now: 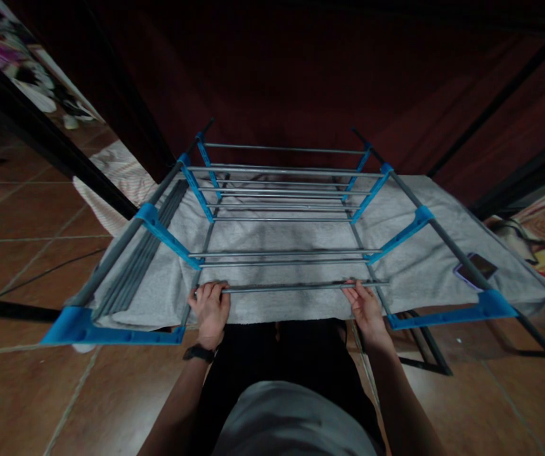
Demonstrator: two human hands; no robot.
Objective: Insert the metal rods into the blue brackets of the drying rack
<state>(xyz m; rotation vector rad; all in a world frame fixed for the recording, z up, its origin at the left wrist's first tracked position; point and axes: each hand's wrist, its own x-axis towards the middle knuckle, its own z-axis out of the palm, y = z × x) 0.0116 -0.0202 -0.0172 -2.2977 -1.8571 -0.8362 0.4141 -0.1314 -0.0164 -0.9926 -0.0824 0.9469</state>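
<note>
Between my two hands runs a thin grey metal rod [282,288], held crosswise near the front of a rack. My left hand [210,307] is closed round its left end. Toward the other end, my right hand [362,303] pinches the rod, whose tip sticks out past the fingers. The rack [277,254] has grey tubes and blue plastic brackets, with several crossbars joining its two sides. Its nearest brackets are a left blue bracket [111,334] and a right blue bracket [453,311], with no crossbar seated between them. Both hands are inside these brackets.
A grey cloth [272,234] covers the surface under the rack. Several loose grey rods [146,250] lie on its left side. On the right lies a phone [476,269]. Dark frame bars [63,133] stand at the left, and a dark red panel [277,76] rises behind.
</note>
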